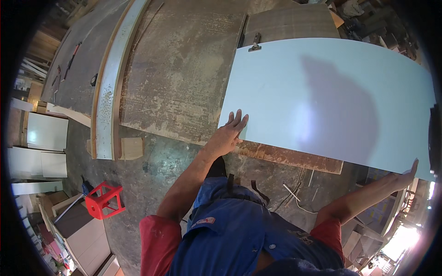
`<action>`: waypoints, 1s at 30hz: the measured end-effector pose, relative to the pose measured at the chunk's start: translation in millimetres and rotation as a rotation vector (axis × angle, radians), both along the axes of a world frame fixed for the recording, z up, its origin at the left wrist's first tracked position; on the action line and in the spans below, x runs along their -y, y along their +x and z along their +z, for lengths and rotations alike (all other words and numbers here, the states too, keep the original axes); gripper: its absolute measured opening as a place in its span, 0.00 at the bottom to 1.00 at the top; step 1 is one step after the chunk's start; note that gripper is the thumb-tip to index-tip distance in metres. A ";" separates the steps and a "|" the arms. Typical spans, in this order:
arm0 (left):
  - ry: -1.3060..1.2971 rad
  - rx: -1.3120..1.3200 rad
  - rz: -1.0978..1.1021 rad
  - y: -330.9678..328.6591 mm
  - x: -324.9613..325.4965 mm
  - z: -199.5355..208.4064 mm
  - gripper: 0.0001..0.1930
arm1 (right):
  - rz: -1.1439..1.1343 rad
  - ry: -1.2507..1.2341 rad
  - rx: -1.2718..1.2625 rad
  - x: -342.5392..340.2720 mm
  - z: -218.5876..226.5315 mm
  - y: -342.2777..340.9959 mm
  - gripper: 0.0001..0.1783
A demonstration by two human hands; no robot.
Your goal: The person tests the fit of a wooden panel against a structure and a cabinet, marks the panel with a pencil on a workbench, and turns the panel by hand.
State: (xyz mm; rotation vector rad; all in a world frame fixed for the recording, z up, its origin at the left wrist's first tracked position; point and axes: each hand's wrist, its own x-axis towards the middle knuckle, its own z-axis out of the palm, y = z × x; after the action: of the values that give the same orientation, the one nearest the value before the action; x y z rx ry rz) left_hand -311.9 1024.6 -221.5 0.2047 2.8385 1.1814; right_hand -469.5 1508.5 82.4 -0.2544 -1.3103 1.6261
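A large, smooth white panel [271, 92] lies on the worn brown worktable, its near edge overhanging on the right. My left hand [229, 134] rests at the panel's near left corner, fingers spread over the top face; the thumb sits low by the edge. At the near right corner my right hand [406, 177] touches the panel's edge, one digit stretched out along it; the other fingers are mostly hidden. A small metal fitting that looks like a hinge [254, 45] sits at the panel's far left edge. A dark shadow falls across the panel.
A long trough-like board [107, 92] with raised wooden edges lies across the worktable [179, 69] on the left. Hand tools [71, 62] lie farther left. A red plastic stool [105, 200] stands on the floor. White panels [47, 132] lean at the far left. A pale cable [294, 195] lies below.
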 end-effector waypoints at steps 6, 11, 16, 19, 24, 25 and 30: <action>0.016 0.013 -0.023 -8.2 5.2 1.8 0.43 | -0.029 0.005 0.002 5.4 -1.3 -1.3 0.23; -0.011 0.013 -0.024 -14.2 7.0 3.0 0.43 | -0.062 -0.015 -0.009 36.8 -1.0 -2.9 0.22; 0.002 0.000 -0.024 -19.0 8.0 1.6 0.43 | -0.021 -0.078 -0.001 34.5 1.3 -9.9 0.22; -0.002 0.011 -0.021 -22.3 8.4 3.4 0.43 | -0.008 -0.088 0.016 34.5 1.2 -12.8 0.23; 0.015 -0.007 -0.011 -28.7 10.4 2.4 0.43 | 0.089 -0.095 -0.018 20.8 -3.7 -21.5 0.25; 0.011 -0.009 -0.013 -30.2 11.1 2.0 0.43 | 0.075 -0.082 -0.014 23.7 -3.6 -22.0 0.26; -0.003 0.040 -0.016 -39.5 13.8 -0.7 0.44 | -0.009 -0.042 0.035 39.6 -0.9 -27.2 0.25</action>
State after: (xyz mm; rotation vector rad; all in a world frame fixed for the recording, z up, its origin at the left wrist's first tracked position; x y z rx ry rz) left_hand -351.4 1010.8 -222.1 0.2015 2.7990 1.1643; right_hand -496.7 1468.9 81.5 -0.3158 -1.3004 1.6496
